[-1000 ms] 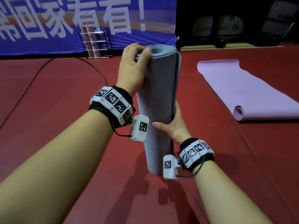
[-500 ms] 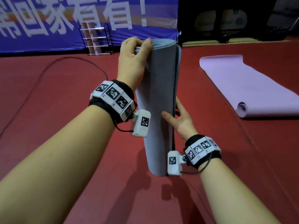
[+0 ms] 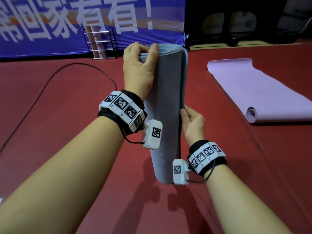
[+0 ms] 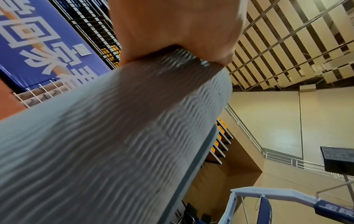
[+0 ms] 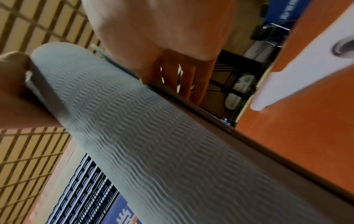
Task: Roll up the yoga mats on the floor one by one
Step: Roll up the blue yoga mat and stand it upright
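Note:
A rolled grey yoga mat stands upright in front of me, above the red floor. My left hand grips its top end, thumb over the rim and fingers curled round the back. My right hand holds the roll's right side at mid-height, by the loose outer edge, fingers hidden behind it. The ribbed grey mat fills the left wrist view under my left hand. In the right wrist view my right hand lies against the grey mat. A purple mat lies flat to the right, its near end partly rolled.
A black cable curves over the red floor on the left. A wire rack with rolled mats stands against the blue banner at the back. Dark equipment stands at the back right.
My right hand slid up the roll's right side, from a thumb-across hold to holding the outer edge. The left hand kept its hold on the top.

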`<state>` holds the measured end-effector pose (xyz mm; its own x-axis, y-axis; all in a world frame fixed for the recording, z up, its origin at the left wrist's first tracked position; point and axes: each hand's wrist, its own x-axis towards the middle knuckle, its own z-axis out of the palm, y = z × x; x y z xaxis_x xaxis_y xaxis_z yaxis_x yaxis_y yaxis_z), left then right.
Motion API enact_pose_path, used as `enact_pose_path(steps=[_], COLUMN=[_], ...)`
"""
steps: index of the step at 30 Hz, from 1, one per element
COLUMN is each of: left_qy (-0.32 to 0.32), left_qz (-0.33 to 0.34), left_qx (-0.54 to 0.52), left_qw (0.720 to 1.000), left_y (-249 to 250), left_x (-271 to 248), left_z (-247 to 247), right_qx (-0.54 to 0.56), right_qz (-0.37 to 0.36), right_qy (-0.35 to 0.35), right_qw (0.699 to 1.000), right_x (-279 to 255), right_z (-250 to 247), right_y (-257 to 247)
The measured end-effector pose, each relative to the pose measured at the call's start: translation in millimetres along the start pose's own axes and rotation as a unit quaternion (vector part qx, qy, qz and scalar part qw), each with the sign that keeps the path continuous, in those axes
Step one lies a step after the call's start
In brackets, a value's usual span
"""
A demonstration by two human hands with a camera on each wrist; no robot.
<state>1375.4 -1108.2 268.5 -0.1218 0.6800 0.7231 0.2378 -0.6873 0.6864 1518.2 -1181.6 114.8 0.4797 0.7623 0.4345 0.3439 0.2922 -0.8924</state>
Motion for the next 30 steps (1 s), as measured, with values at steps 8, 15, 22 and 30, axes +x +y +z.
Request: enact_pose_path(steps=[8,15,22,30], left_qy=[-0.018,-0.088,-0.04,-0.015], left_qz=[-0.065,-0.189,-0.23,-0.157], left_qx=[-0.012,0.07,0.067,0.07], left_qw=[0.998,0.975,0.97,0.985], left_y=[5,-22,-21,-48], left_x=[-15,-78,-70,-66], left_z=[0,-10,-5,-4], right_qx=[-0.116,-0.121,-0.127,-0.117], right_qz=[-0.027,-0.065,-0.075,-0.11], right_qy=[-0.087,-0.095,-0.078,-0.066], right_qw=[0.989,0.986,0.986,0.985], right_x=[-15,-13,-16,-18], right_z=[22,32,50,57], right_y=[-11,-6,-6,0])
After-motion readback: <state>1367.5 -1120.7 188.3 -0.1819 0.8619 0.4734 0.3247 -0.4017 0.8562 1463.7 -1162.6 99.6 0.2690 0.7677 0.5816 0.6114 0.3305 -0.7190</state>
